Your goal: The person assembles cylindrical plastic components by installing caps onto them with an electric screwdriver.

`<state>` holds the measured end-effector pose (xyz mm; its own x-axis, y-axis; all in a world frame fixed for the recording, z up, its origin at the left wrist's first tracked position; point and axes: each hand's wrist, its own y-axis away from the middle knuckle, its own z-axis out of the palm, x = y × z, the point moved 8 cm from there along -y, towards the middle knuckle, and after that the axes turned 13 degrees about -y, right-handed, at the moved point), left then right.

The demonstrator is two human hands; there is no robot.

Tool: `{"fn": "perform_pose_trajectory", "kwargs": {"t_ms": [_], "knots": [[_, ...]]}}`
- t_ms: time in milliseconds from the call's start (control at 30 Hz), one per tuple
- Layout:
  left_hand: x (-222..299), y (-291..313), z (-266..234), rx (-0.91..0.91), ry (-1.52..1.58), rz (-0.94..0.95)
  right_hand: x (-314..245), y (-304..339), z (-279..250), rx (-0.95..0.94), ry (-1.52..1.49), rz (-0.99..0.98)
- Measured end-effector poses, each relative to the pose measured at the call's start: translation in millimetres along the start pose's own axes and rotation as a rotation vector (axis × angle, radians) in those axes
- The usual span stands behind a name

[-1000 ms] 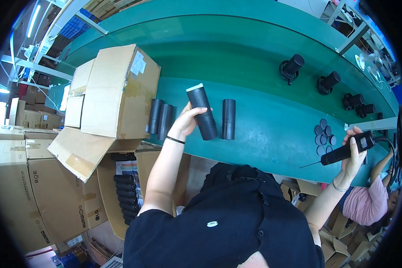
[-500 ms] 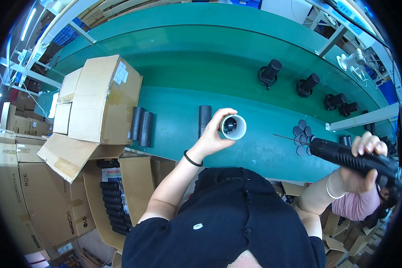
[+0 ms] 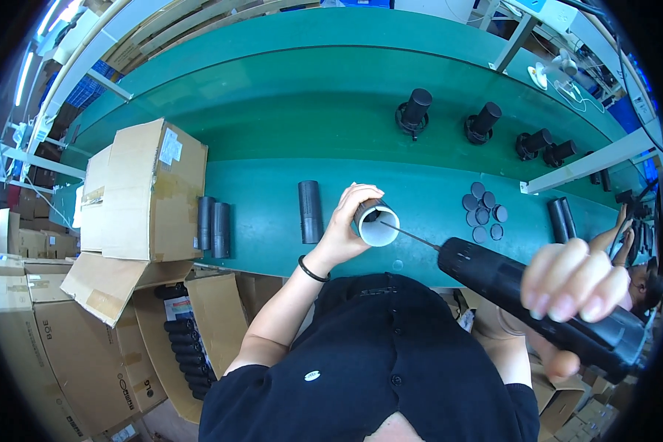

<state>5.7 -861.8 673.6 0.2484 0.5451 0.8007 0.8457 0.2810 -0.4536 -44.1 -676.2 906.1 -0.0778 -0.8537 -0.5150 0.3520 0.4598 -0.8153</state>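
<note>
My left hand [image 3: 342, 234] is wrapped round a short black tube [image 3: 380, 233] with a white inner wall, its open end turned toward the right. In my right hand [image 3: 576, 289] is a black electric screwdriver [image 3: 482, 272], slanting up to the left. Its long thin bit [image 3: 414, 237] reaches into the mouth of the tube; the tip's contact inside cannot be made out. Standing left of my left hand is a dark ribbed cylinder [image 3: 310, 212]. Several dark round discs [image 3: 482, 215] lie on the bench beyond the screwdriver.
On the green bench [image 3: 265, 177] stands an open cardboard box [image 3: 136, 199], with two dark cylinders [image 3: 220, 230] beside it. Several black stands [image 3: 481, 124] line the raised ledge. Below left, a carton [image 3: 221, 309] holds black cylinders. Another person's arm [image 3: 613, 234] shows at far right.
My right hand has brought the screwdriver leftward and nearer, so its bit now enters the tube's mouth. The tube has turned to face more to the right. The whole view has shifted slightly.
</note>
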Motion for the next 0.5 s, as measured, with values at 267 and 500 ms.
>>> {"fn": "perform_pose_trajectory", "kwargs": {"t_ms": [267, 500], "knots": [[4, 1, 2, 0.030, -0.040, 0.016, 48, 11, 4, 0.030, 0.081, 0.157], [8, -1, 3, 0.011, -0.047, 0.013, 67, 14, -1, -0.017, 0.142, 0.187]]}}
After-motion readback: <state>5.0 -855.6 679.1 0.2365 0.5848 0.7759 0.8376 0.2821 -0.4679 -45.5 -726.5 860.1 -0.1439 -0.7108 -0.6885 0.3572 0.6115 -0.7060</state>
